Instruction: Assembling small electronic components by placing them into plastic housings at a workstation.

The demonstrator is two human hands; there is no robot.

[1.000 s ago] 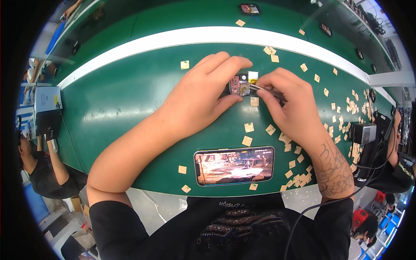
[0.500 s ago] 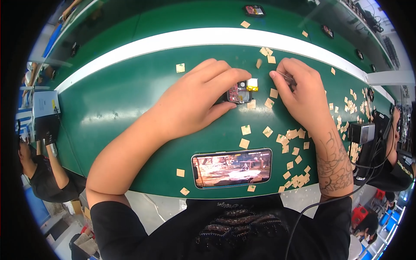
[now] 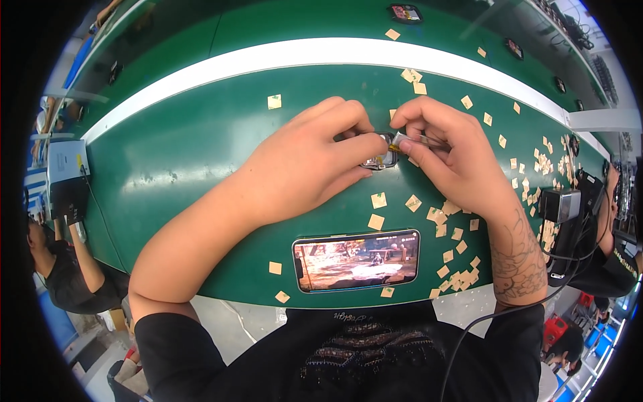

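Observation:
My left hand [image 3: 321, 157] is closed around a small black device casing [image 3: 379, 161] on the green table, fingers partly covering its open inside. At the casing's right edge sits a small silver battery [image 3: 400, 139] with a yellow strip. My right hand [image 3: 452, 144] has its thumb and forefinger pinched at this battery. A thin metal tool, apparently tweezers [image 3: 434, 143], lies across the right fingers, pointing away from the battery. Small tan paper squares [image 3: 378, 200] are scattered near both hands.
A phone [image 3: 357, 261] playing video lies near the table's front edge. More paper squares [image 3: 462, 278] spread along the right. A black box [image 3: 560, 205] with cables stands at far right. Beyond a white strip [image 3: 321, 52], another device [image 3: 405, 13] rests. People sit on both sides.
My right hand has moved left to the battery and now pinches it. My left fingers have curled further over the casing. A blurred tan square between the hands has gone from its spot.

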